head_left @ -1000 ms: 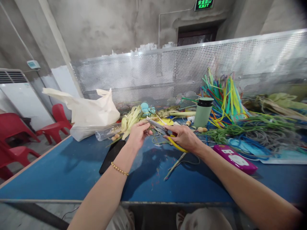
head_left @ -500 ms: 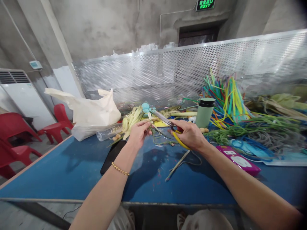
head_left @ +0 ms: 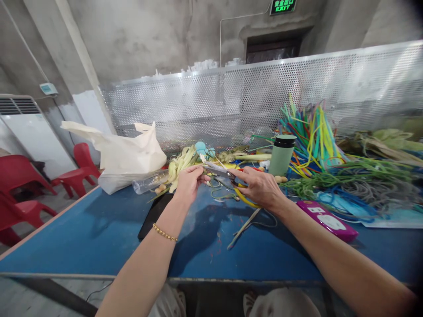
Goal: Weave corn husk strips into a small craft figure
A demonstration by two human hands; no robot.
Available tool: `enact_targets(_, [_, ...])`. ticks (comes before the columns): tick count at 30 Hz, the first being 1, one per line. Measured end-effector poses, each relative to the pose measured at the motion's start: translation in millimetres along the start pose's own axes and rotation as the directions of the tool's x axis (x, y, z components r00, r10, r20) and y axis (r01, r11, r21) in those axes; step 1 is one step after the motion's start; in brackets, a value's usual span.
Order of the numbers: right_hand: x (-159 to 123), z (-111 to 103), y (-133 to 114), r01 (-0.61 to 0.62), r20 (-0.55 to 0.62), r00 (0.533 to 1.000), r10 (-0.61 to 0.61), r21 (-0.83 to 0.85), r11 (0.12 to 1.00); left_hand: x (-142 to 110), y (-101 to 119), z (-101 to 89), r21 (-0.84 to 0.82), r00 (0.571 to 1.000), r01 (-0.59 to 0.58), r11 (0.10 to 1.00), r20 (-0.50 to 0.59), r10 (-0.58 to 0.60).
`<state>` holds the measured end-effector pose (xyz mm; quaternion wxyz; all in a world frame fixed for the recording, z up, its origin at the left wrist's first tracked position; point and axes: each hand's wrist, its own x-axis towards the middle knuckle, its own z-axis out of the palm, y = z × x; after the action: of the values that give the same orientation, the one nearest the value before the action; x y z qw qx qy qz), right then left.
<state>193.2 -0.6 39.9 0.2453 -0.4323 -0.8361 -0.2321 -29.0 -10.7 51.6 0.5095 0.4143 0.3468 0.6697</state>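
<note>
My right hand [head_left: 259,187] is closed around a pair of scissors [head_left: 222,172] with yellow handles; the blades point left toward my left hand. My left hand [head_left: 190,182] pinches a thin pale strip of leaf [head_left: 204,161] whose tip sticks up just above the blade tips. Both hands hover over the blue table [head_left: 99,229], close together. A gold bead bracelet circles my left wrist. Thin green cord lies looped on the table under the hands.
A black phone [head_left: 153,213] lies left of my left arm. A cream bag [head_left: 127,156], clear bottle [head_left: 148,181], green flask [head_left: 280,154], purple case [head_left: 327,220], coloured strips [head_left: 310,132] and green cords [head_left: 346,178] crowd the back. Red chairs [head_left: 20,189] stand left.
The scissors swung down from pointing up-left toward the blue balls to lying nearly level, blades now at the strip in my left hand. The left hand barely moved.
</note>
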Motion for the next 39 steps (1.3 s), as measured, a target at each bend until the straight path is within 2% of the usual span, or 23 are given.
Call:
enact_targets(7, [-1.0, -2.2, -4.8, -0.005, 0.016, 1.000, 0.005, -0.010, 1.000, -1.7, -3.9, 1.1, 0.052, 0.999, 0.006, 0.999, 0.038, -0.008])
enact_targets(16, [-0.9, -4.3, -7.8, -0.010, 0.029, 1.000, 0.011, -0.018, 1.000, -4.8, -4.5, 3.0, 0.042, 0.997, 0.023, 0.999, 0.067, -0.026])
enact_targets(25, [-1.3, -3.5, -5.4, 0.006, 0.012, 1.000, -0.006, 0.006, 1.000, -2.0, -3.8, 1.7, 0.051, 0.998, 0.024, 0.998, 0.053, -0.027])
enact_targets(30, [-0.9, -2.8, -2.4, 0.004, 0.008, 1.000, -0.004, 0.003, 1.000, -0.8, -3.4, 1.2, 0.036, 1.000, 0.016, 0.999, -0.006, -0.016])
enact_targets(39, [-1.2, -5.3, -4.5, 0.019, 0.008, 1.000, -0.018, -0.081, 0.997, -2.9, -4.8, 3.0, 0.061, 1.000, -0.003, 0.998, 0.013, 0.003])
